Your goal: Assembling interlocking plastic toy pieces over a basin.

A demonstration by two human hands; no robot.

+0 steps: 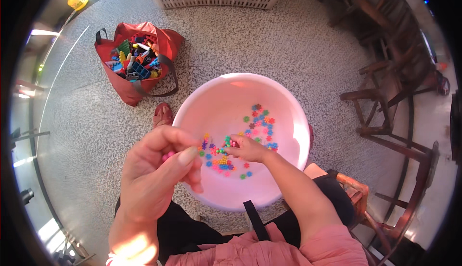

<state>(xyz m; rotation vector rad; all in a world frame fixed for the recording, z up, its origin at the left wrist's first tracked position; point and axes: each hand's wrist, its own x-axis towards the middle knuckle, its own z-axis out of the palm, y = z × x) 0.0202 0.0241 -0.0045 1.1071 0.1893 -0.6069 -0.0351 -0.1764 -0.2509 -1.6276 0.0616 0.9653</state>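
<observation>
Above the left rim of the basin (204, 103), the left hand (156, 167) hung curled, thumb pinching a pink piece (168, 156); inside it, the right hand (250, 149) closed fingertips around green and pink pieces (228, 141), clear of the right wall; floor (269, 44) spread beyond

The basin (202, 105) is pale pink, its pieces (224, 160) multicoloured, the bag (126, 91) red, the floor (231, 40) speckled grey.
</observation>
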